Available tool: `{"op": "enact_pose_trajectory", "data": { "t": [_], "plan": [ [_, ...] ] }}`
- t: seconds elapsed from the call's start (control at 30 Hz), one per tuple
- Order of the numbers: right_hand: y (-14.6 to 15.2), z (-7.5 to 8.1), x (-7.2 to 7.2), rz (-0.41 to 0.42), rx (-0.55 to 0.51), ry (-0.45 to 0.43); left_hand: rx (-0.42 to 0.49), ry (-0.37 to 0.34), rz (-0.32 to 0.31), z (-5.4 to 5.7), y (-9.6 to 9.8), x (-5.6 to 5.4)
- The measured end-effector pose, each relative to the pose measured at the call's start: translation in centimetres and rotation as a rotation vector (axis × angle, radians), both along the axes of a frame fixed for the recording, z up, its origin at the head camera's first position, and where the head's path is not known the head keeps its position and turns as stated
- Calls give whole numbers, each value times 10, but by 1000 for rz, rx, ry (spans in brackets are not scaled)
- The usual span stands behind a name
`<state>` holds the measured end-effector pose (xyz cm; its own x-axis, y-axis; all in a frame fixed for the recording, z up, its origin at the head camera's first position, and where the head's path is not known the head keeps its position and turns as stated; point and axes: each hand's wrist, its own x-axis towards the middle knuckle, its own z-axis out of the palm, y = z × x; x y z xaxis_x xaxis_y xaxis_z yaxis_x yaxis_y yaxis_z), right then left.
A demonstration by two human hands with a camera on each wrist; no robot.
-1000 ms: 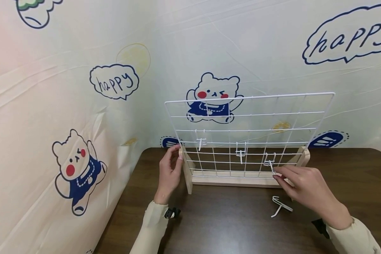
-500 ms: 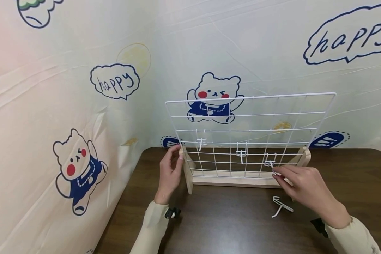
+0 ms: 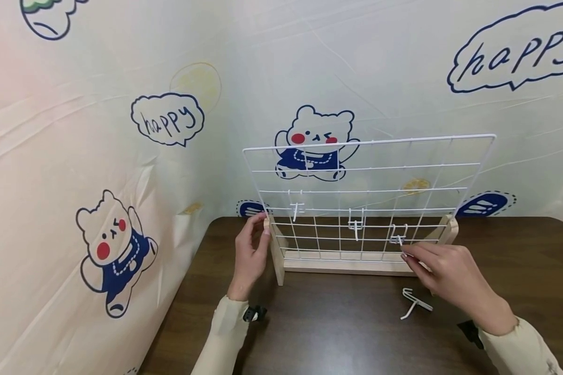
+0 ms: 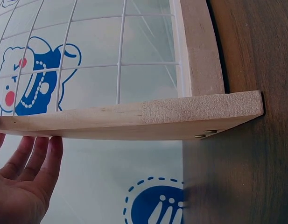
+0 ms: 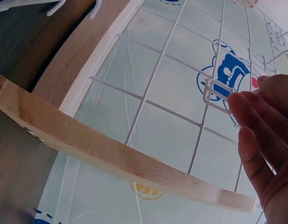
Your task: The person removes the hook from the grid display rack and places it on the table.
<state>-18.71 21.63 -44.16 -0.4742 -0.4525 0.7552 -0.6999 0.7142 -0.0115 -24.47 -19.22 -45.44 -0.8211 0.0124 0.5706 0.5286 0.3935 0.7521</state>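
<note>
A white wire grid rack [image 3: 370,142] stands on a wooden base [image 3: 347,265] between two wooden side panels. My left hand [image 3: 251,255] holds the left side panel [image 3: 276,258] near its upper end; in the left wrist view several fingers [image 4: 49,163] lie against its outer face. My right hand [image 3: 450,268] pinches the prong of a white hook [image 3: 396,239] at the lower right of the grid. In the right wrist view, its looped wire back [image 5: 217,106] sits at the grid wires. Whether it is fully seated I cannot tell.
Two more white hooks hang on the grid, one at the left [image 3: 297,208] and one mid-grid [image 3: 355,225]. A loose white hook [image 3: 416,303] lies on the dark wooden table [image 3: 319,328] in front. A printed cloth [image 3: 244,94] stands behind and to the left.
Both hands keep their places on the rack and the hook. The right fingertips have shifted very slightly, and the hook's prong with them. The loose hook has not moved.
</note>
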Motion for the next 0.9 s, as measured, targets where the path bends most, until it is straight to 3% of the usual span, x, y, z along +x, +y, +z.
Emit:
{"op": "enact_pose_trajectory", "data": {
  "t": [0.9],
  "plan": [
    [1,1,1,9,-4,-33,4,-3,-2,0,0,-1]
  ]
}}
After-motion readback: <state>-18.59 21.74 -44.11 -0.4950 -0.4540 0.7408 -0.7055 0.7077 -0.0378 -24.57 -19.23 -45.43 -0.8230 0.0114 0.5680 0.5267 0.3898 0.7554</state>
